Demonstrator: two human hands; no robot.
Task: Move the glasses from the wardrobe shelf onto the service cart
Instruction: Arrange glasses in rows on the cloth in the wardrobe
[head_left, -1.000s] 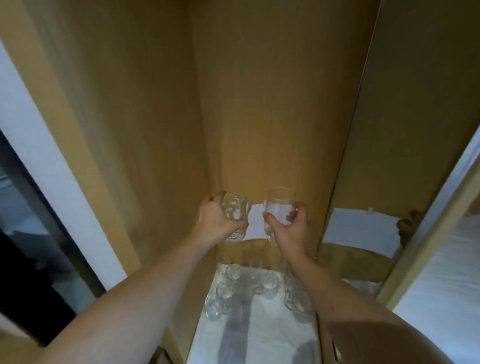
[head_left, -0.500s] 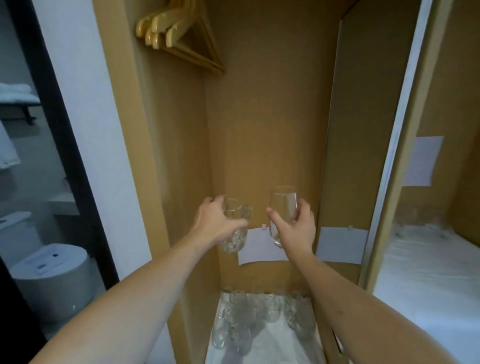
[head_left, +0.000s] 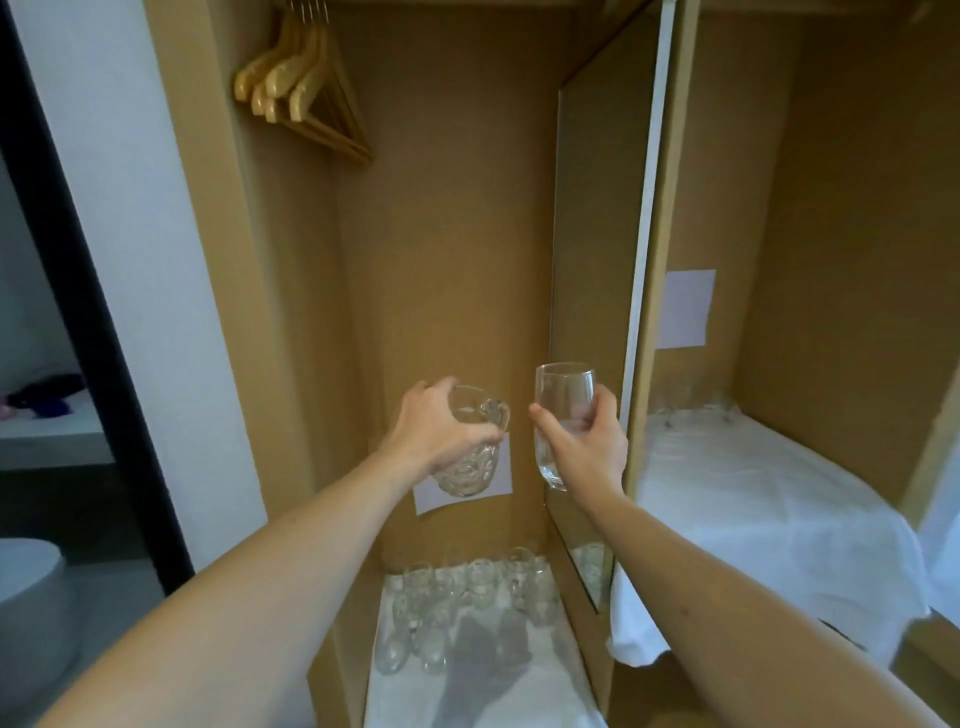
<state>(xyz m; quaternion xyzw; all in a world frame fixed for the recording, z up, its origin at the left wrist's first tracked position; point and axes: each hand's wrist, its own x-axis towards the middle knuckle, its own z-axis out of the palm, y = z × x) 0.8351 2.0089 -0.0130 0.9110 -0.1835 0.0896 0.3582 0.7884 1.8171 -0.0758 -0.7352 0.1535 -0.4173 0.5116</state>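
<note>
The wardrobe is of plain light-brown wood, with pale wooden hangers (head_left: 304, 91) hanging at the top left. The left hand (head_left: 441, 434) grips from above a short, round glass with a dimpled pattern (head_left: 470, 457); the fingers are curled around its rim and upper wall. The right hand (head_left: 587, 441) holds a tall smooth glass (head_left: 558, 410), narrow and slightly rounded, with the thumb on one side and the fingers wrapped behind it. Both glasses are in the air, near each other but apart, in front of a white paper label (head_left: 498, 480) on the back wall. Below them, the other glasses (head_left: 467, 597) stand crowded on the wardrobe shelf (head_left: 519, 691), which is covered with a white wrinkled cloth. They are transparent and blurred, so their number is hard to tell. The right compartment has another white cloth (head_left: 753, 519).
</note>
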